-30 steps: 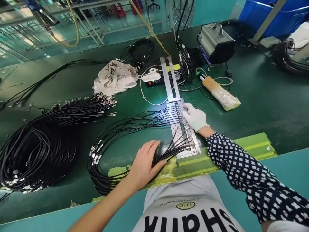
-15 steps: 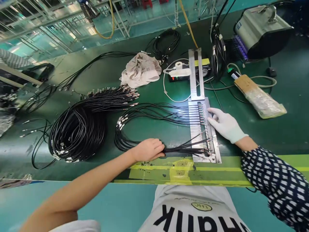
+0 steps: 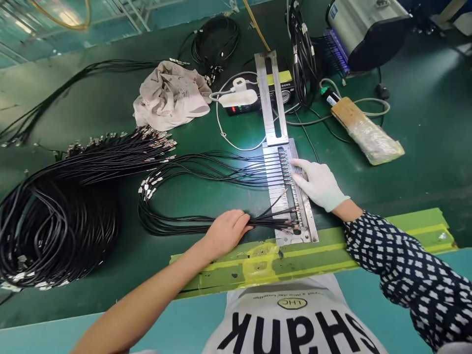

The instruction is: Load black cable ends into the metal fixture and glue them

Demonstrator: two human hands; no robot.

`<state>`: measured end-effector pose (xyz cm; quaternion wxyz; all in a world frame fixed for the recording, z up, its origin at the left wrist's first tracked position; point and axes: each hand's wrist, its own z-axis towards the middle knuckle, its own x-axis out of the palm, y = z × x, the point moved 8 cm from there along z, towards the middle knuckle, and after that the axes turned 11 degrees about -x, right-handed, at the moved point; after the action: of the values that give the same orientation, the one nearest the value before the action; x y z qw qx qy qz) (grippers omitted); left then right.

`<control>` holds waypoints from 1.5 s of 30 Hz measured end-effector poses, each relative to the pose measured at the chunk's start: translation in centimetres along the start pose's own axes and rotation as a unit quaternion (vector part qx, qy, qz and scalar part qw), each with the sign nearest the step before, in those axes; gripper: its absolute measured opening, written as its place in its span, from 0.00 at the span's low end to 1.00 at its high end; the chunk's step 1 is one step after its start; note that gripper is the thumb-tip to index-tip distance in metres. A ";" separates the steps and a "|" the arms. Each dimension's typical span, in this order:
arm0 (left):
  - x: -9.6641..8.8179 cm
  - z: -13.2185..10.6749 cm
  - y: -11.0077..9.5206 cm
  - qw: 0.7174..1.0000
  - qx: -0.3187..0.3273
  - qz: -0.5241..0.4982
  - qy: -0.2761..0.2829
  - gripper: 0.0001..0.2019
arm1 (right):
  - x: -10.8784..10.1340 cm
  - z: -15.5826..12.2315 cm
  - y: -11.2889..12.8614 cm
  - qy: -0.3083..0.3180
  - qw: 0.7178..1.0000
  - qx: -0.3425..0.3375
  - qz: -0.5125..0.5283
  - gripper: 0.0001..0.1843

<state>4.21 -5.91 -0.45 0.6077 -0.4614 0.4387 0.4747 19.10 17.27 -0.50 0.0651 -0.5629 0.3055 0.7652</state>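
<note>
My bare left hand (image 3: 229,232) is closed around a bundle of thin black cables (image 3: 184,223) near the table's front edge. Their far ends lie over the lower part of a slotted metal jig (image 3: 306,216). More black cables run side by side through the jig's upper slots, their small tips in a row (image 3: 284,167) along the inner channel. My right hand (image 3: 319,183), in a white glove, touches the jig's right side beside that row, thumb and forefinger apart. White connectors (image 3: 149,187) sit at the cables' bend on the left.
A large coil of black cables (image 3: 59,226) lies at left, a crumpled cloth (image 3: 173,96) behind it. A slotted metal bar (image 3: 273,98) extends beyond the jig. A white lamp-like device (image 3: 238,98), a wrapped wooden block (image 3: 368,130) and a silver machine (image 3: 368,29) stand farther back.
The camera view has shifted and come nearer, so the table's contents appear farther left. Both hands keep about the same places on the cables and the jig.
</note>
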 end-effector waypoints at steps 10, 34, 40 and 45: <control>-2.8 -3.7 3.9 0.986 -0.037 -0.121 0.105 0.17 | -0.4 -1.1 -0.1 0.024 0.998 0.001 0.053 0.22; 0.4 7.3 0.4 0.969 -0.141 -0.186 0.084 0.05 | -1.1 -0.9 -0.6 -0.022 0.991 -0.004 0.133 0.19; -1.0 7.6 -1.0 0.936 -0.123 -0.317 0.090 0.05 | -1.1 -0.8 -0.6 -0.032 0.988 -0.015 0.147 0.19; -0.8 9.3 0.7 0.945 -0.165 -0.281 0.037 0.07 | -0.9 -0.8 -0.9 -0.022 0.988 -0.005 0.150 0.19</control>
<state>4.28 3.08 1.98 0.6151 -0.6768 0.2292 0.3333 20.51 17.80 -0.24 -0.0465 -0.4938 0.3809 0.7803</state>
